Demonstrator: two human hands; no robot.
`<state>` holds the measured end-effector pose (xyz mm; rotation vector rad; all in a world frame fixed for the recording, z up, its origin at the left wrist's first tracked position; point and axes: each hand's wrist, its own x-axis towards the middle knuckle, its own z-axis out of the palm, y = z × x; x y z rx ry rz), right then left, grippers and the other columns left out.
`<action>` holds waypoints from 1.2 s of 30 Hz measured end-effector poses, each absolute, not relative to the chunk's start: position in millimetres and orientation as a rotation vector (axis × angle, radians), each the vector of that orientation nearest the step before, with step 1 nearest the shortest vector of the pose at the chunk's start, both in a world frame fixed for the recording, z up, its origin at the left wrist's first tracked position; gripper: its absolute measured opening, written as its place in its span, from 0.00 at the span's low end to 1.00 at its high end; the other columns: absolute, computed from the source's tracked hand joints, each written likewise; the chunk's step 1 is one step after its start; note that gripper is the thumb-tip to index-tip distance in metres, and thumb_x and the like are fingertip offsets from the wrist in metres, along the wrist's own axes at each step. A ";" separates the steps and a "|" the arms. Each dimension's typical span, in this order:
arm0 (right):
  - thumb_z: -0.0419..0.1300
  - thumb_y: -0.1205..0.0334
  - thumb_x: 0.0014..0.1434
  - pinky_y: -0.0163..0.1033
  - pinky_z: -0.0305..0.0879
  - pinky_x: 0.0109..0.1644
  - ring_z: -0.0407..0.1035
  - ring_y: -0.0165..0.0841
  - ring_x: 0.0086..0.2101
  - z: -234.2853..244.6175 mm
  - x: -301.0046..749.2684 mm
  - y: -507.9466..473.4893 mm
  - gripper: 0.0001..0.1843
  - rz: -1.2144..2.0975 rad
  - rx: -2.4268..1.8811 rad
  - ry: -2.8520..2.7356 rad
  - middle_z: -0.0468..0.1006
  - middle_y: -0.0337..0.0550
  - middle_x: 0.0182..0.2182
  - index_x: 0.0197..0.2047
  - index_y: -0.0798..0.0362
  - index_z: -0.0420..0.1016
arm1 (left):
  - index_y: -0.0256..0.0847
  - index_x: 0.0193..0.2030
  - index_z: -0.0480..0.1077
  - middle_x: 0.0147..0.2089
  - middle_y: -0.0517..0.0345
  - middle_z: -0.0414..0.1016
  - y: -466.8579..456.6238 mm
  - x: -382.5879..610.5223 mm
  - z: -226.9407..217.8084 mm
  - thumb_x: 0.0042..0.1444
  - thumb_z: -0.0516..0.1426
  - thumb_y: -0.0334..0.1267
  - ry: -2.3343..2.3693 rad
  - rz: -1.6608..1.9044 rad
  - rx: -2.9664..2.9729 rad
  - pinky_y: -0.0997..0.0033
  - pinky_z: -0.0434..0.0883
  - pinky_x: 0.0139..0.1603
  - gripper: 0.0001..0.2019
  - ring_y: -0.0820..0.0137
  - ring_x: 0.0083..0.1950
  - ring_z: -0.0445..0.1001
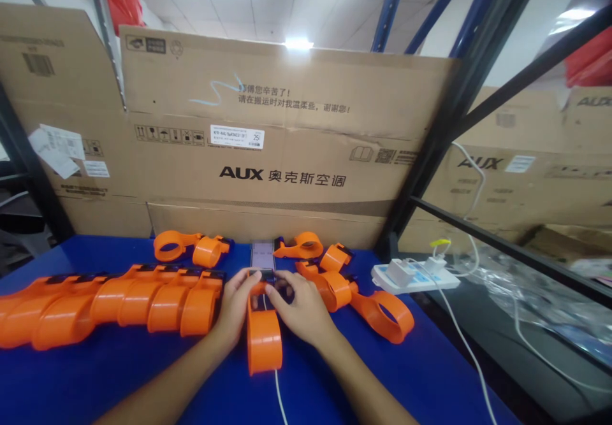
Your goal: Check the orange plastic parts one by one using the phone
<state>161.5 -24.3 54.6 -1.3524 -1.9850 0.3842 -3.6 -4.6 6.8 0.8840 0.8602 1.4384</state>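
In front of me, near the middle of the blue table, an orange plastic ring piece with a dark end (pixel 264 343) is gripped in both hands. My left hand (pixel 235 304) closes on the left side of its dark end, thumb on top. My right hand (pixel 302 305) pinches the same end from the right, its fingers bent and partly hidden. The wide orange band hangs toward me. Just beyond my fingertips lies a phone (pixel 263 257) with a lit screen. A white cable (pixel 279 393) passes under the orange piece.
A row of similar orange ring pieces (pixel 131 301) lines the left, with more loose ones (pixel 385 316) at right and behind. A white power strip (pixel 415 275) with plugs sits at the right edge. Behind stands a cardboard wall (pixel 191 189); a dark metal post (pixel 430 157) rises at right.
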 end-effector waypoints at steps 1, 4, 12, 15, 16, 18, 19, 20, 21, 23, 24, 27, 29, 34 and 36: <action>0.61 0.52 0.67 0.41 0.71 0.45 0.78 0.40 0.41 52.8 160.3 -24.2 0.21 0.395 -1.348 -1.969 0.85 0.44 0.40 0.59 0.51 0.77 | 0.39 0.41 0.78 0.22 0.64 0.69 -3.9 -3.5 4.7 0.50 0.70 0.53 0.864 1.439 0.894 0.78 0.61 0.22 0.21 0.76 0.21 0.64; 0.59 0.53 0.68 0.40 0.72 0.42 0.78 0.38 0.37 46.6 157.1 -23.5 0.22 0.429 -1.305 -1.936 0.85 0.45 0.38 0.60 0.52 0.76 | 0.39 0.42 0.76 0.25 0.62 0.72 -3.4 -1.4 1.8 0.50 0.70 0.53 0.849 1.413 0.887 0.77 0.63 0.23 0.21 0.75 0.21 0.66; 0.59 0.58 0.66 0.38 0.73 0.39 0.77 0.36 0.34 39.7 155.4 -22.5 0.22 0.379 -1.249 -1.915 0.85 0.46 0.37 0.61 0.53 0.75 | 0.39 0.41 0.75 0.26 0.61 0.75 -3.9 2.0 6.4 0.48 0.71 0.54 0.823 1.353 0.893 0.77 0.64 0.20 0.22 0.76 0.19 0.68; 0.59 0.62 0.65 0.37 0.71 0.38 0.76 0.35 0.33 42.3 155.7 -22.0 0.20 0.392 -1.245 -1.967 0.83 0.43 0.34 0.58 0.53 0.77 | 0.39 0.36 0.75 0.21 0.65 0.69 -4.3 0.3 7.8 0.48 0.71 0.52 0.840 1.355 0.934 0.79 0.56 0.17 0.20 0.80 0.15 0.59; 0.58 0.63 0.64 0.36 0.70 0.37 0.76 0.35 0.33 43.5 155.9 -22.1 0.18 0.395 -1.244 -1.992 0.83 0.43 0.33 0.57 0.52 0.77 | 0.39 0.35 0.75 0.19 0.67 0.66 -4.8 0.0 8.2 0.47 0.71 0.51 0.841 1.350 0.933 0.79 0.54 0.16 0.19 0.81 0.15 0.57; 0.57 0.65 0.63 0.35 0.68 0.37 0.75 0.34 0.33 45.7 156.4 -22.7 0.17 0.395 -1.236 -2.034 0.82 0.42 0.32 0.54 0.52 0.78 | 0.39 0.34 0.75 0.16 0.68 0.63 -6.2 -0.1 8.9 0.47 0.71 0.51 0.840 1.340 0.924 0.79 0.53 0.16 0.19 0.81 0.14 0.55; 0.57 0.66 0.63 0.35 0.68 0.37 0.74 0.34 0.33 46.6 156.8 -23.2 0.16 0.390 -1.232 -2.049 0.81 0.41 0.32 0.53 0.52 0.78 | 0.39 0.34 0.75 0.16 0.68 0.62 -6.8 0.0 9.3 0.47 0.71 0.51 0.841 1.338 0.923 0.79 0.53 0.16 0.18 0.81 0.14 0.55; 0.57 0.67 0.63 0.34 0.67 0.37 0.74 0.34 0.33 47.2 157.1 -23.8 0.16 0.383 -1.229 -2.062 0.81 0.41 0.32 0.53 0.52 0.78 | 0.39 0.34 0.75 0.15 0.68 0.62 -7.4 0.1 9.6 0.47 0.71 0.51 0.841 1.338 0.925 0.79 0.53 0.16 0.18 0.81 0.14 0.55; 0.57 0.67 0.64 0.34 0.67 0.37 0.73 0.34 0.33 47.6 157.5 -24.4 0.16 0.375 -1.225 -2.073 0.80 0.42 0.32 0.53 0.52 0.77 | 0.39 0.34 0.75 0.15 0.68 0.62 -7.9 0.2 9.9 0.47 0.71 0.51 0.841 1.338 0.931 0.79 0.53 0.16 0.18 0.81 0.14 0.55; 0.56 0.67 0.65 0.34 0.66 0.38 0.73 0.35 0.33 47.9 158.2 -25.3 0.15 0.359 -1.215 -2.092 0.79 0.42 0.33 0.53 0.52 0.76 | 0.39 0.33 0.75 0.15 0.68 0.61 -8.5 0.0 10.3 0.48 0.70 0.52 0.840 1.336 0.948 0.79 0.53 0.16 0.18 0.80 0.14 0.55; 0.55 0.67 0.65 0.35 0.66 0.38 0.72 0.35 0.34 47.9 158.5 -25.6 0.15 0.350 -1.209 -2.097 0.79 0.42 0.33 0.53 0.53 0.76 | 0.39 0.32 0.75 0.14 0.68 0.61 -8.6 -0.3 10.4 0.48 0.70 0.52 0.839 1.335 0.953 0.79 0.53 0.16 0.18 0.80 0.14 0.55; 0.54 0.67 0.66 0.35 0.67 0.40 0.72 0.36 0.35 48.0 159.5 -25.4 0.15 0.325 -1.191 -2.118 0.78 0.43 0.35 0.53 0.53 0.75 | 0.39 0.32 0.75 0.14 0.68 0.61 -8.9 -1.0 10.7 0.49 0.70 0.52 0.835 1.327 0.957 0.78 0.53 0.17 0.18 0.80 0.14 0.55; 0.54 0.67 0.67 0.36 0.67 0.40 0.72 0.36 0.35 48.1 160.4 -24.8 0.15 0.304 -1.185 -2.138 0.78 0.44 0.35 0.53 0.53 0.75 | 0.39 0.32 0.75 0.13 0.68 0.60 -8.9 -1.2 10.7 0.49 0.70 0.53 0.834 1.321 0.949 0.78 0.53 0.17 0.18 0.79 0.14 0.55; 0.52 0.66 0.68 0.36 0.66 0.39 0.72 0.37 0.35 48.7 162.5 -23.7 0.13 0.253 -1.156 -2.196 0.79 0.45 0.35 0.51 0.53 0.75 | 0.39 0.32 0.75 0.13 0.68 0.60 -8.9 -1.3 11.0 0.48 0.70 0.53 0.832 1.314 0.939 0.78 0.53 0.16 0.19 0.79 0.13 0.55; 0.52 0.66 0.69 0.36 0.66 0.39 0.72 0.37 0.35 49.0 162.8 -23.8 0.12 0.248 -1.154 -2.207 0.79 0.44 0.35 0.50 0.53 0.75 | 0.39 0.31 0.75 0.13 0.68 0.60 -9.2 -1.3 11.4 0.48 0.70 0.53 0.834 1.312 0.941 0.77 0.53 0.16 0.19 0.79 0.13 0.55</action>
